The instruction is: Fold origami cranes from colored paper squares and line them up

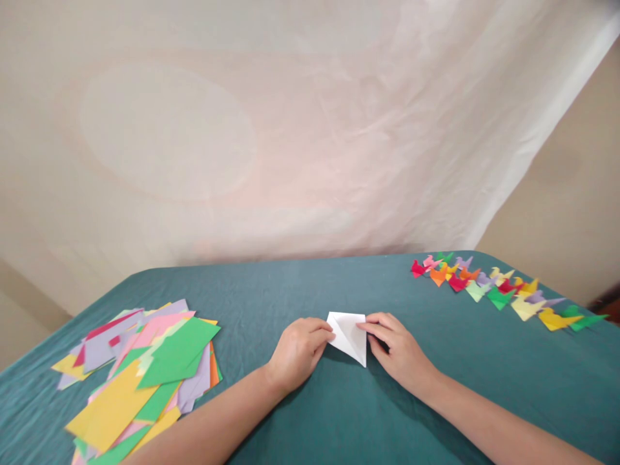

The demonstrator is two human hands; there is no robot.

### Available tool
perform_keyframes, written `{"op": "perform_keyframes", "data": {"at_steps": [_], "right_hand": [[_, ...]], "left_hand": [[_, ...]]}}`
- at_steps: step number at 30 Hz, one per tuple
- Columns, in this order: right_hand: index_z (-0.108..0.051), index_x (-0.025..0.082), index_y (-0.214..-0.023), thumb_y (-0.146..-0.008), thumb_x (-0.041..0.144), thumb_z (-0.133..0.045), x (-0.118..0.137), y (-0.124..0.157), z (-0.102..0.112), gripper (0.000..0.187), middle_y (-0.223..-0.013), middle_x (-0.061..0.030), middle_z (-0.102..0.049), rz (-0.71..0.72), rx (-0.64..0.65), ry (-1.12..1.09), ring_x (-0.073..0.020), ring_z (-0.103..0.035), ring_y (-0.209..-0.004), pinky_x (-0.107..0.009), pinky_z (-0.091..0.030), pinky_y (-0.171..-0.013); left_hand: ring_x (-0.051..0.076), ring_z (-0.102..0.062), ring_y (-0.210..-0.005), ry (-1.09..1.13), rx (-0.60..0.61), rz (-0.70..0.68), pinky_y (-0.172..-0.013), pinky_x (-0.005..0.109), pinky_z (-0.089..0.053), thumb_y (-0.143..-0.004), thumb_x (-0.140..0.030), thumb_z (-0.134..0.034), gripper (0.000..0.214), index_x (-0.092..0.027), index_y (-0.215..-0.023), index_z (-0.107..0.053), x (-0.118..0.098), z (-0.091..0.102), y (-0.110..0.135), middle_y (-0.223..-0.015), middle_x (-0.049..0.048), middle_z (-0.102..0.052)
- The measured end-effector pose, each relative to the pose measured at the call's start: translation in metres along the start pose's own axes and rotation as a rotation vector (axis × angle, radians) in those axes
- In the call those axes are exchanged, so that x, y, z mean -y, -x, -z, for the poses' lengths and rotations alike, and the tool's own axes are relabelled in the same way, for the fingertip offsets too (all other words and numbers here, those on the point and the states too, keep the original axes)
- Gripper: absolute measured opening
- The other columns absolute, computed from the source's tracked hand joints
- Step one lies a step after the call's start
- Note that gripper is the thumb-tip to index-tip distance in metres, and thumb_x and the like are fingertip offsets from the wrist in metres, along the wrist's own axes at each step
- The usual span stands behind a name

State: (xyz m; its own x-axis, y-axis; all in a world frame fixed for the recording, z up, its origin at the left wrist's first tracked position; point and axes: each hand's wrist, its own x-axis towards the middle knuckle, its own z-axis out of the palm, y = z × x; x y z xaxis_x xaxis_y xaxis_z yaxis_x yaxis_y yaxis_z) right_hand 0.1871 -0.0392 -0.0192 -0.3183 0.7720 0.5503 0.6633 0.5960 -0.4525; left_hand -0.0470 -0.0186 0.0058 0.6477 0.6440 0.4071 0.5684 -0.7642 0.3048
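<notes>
A white sheet of paper [349, 336], folded into a triangle, lies on the teal tablecloth [300, 284] near the table's middle. My left hand [296, 352] is curled, and its fingertips pinch the paper's left edge. My right hand [397, 345] rests on the cloth to the right, its fingers bent and pressing the paper's upper right edge. Both forearms reach in from the bottom of the view.
A loose pile of coloured paper sheets [140, 374], green, yellow, pink, lilac and orange, spreads over the table's left side. Several small folded paper figures [498, 287] in mixed colours sit in a row at the far right. A cream wall rises behind the table.
</notes>
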Motion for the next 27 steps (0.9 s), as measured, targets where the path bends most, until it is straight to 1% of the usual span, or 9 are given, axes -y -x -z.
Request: {"op": "perform_keyframes", "data": {"at_steps": [4, 7, 11, 14, 17, 21, 27], "right_hand": [[-0.066, 0.026, -0.100, -0.079, 0.007, -0.050, -0.001, 0.000, 0.000, 0.032, -0.109, -0.0088, -0.054, 0.044, -0.012, 0.121, -0.0231, -0.049, -0.101, -0.042, -0.046, -0.083], [-0.069, 0.029, -0.093, -0.079, 0.010, -0.054, 0.001, -0.001, 0.003, 0.028, -0.119, -0.0066, -0.052, 0.089, -0.010, 0.219, -0.0256, -0.044, -0.109, -0.046, -0.042, -0.087], [-0.069, 0.031, -0.090, -0.080, 0.012, -0.055, 0.003, -0.003, 0.005, 0.025, -0.118, -0.0032, -0.057, 0.144, 0.005, 0.266, -0.0261, -0.044, -0.111, -0.046, -0.042, -0.086], [-0.068, 0.029, -0.094, -0.082, 0.012, -0.054, 0.005, -0.003, 0.006, 0.025, -0.113, -0.0025, -0.061, 0.150, 0.029, 0.257, -0.0255, -0.045, -0.110, -0.045, -0.041, -0.087], [-0.068, 0.027, -0.095, -0.083, 0.012, -0.052, 0.007, -0.002, 0.007, 0.025, -0.108, -0.0024, -0.064, 0.157, 0.057, 0.235, -0.0249, -0.046, -0.109, -0.045, -0.039, -0.088], [-0.067, 0.025, -0.096, -0.084, 0.011, -0.051, 0.008, -0.002, 0.008, 0.024, -0.102, -0.0016, -0.067, 0.155, 0.102, 0.178, -0.0240, -0.048, -0.108, -0.043, -0.037, -0.089], [-0.065, 0.023, -0.091, -0.086, 0.015, -0.049, 0.011, -0.004, 0.009, 0.019, -0.093, -0.0015, -0.068, 0.084, 0.132, 0.046, -0.0210, -0.053, -0.102, -0.040, -0.035, -0.089]], "left_hand": [[0.016, -0.059, -0.092, 0.029, -0.005, 0.013, -0.083, 0.030, -0.046, -0.084, -0.011, -0.044, 0.024, -0.020, -0.093, -0.064, 0.002, -0.001, 0.000, -0.102, 0.0037, -0.065], [0.016, -0.060, -0.090, 0.036, -0.010, 0.011, -0.082, 0.030, -0.047, -0.082, -0.009, -0.046, 0.023, -0.019, -0.092, -0.064, 0.004, -0.003, 0.000, -0.100, 0.0038, -0.065], [0.018, -0.059, -0.093, 0.003, 0.006, -0.003, -0.083, 0.032, -0.046, -0.082, -0.013, -0.049, 0.020, -0.019, -0.094, -0.063, 0.002, -0.002, 0.000, -0.102, 0.0044, -0.064], [0.019, -0.057, -0.096, -0.026, 0.018, -0.034, -0.087, 0.033, -0.044, -0.084, -0.021, -0.051, 0.016, -0.019, -0.095, -0.062, -0.001, 0.000, -0.001, -0.100, 0.0045, -0.065], [0.019, -0.058, -0.095, -0.035, 0.042, -0.061, -0.086, 0.033, -0.043, -0.086, -0.029, -0.051, 0.018, -0.019, -0.097, -0.062, -0.003, 0.001, -0.001, -0.100, 0.0045, -0.065], [0.017, -0.060, -0.090, -0.032, 0.053, -0.069, -0.083, 0.031, -0.044, -0.090, -0.027, -0.043, 0.022, -0.021, -0.098, -0.063, -0.001, -0.001, 0.001, -0.099, 0.0035, -0.066], [0.016, -0.060, -0.086, 0.019, 0.070, 0.015, -0.081, 0.029, -0.042, -0.092, -0.025, -0.039, 0.024, -0.021, -0.095, -0.062, -0.003, 0.001, 0.001, -0.093, 0.0018, -0.067]]}}
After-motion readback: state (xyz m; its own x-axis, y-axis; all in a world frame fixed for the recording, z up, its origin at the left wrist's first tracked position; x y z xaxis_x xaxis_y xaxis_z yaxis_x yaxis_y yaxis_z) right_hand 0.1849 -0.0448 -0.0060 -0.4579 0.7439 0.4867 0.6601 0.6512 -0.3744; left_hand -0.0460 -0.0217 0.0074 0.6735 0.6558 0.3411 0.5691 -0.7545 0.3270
